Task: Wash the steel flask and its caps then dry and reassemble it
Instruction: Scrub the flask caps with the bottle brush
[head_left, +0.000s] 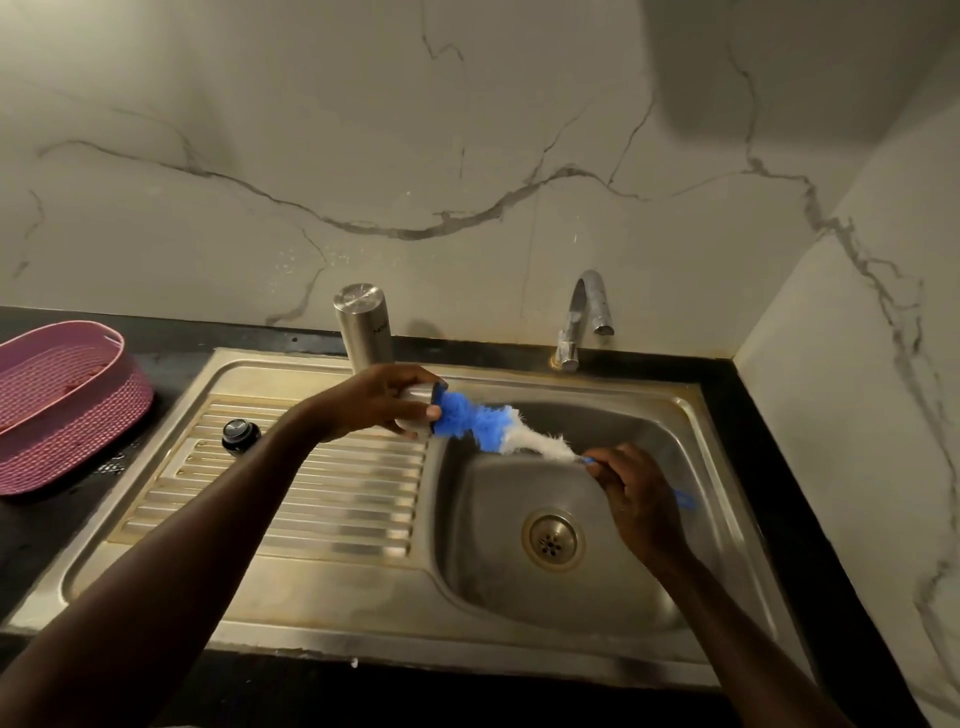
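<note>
My left hand grips a steel cap on its side above the drainboard's right end. My right hand holds the blue handle of a bottle brush; its blue and white bristles point into the cap's open mouth. The steel flask body stands mouth-down at the back of the drainboard, behind my left hand. A small black inner cap lies on the ribbed drainboard to the left.
The steel sink has a basin with a round drain on the right and a ribbed drainboard on the left. A chrome tap stands behind the basin, no water running. A pink woven basket sits on the black counter at left.
</note>
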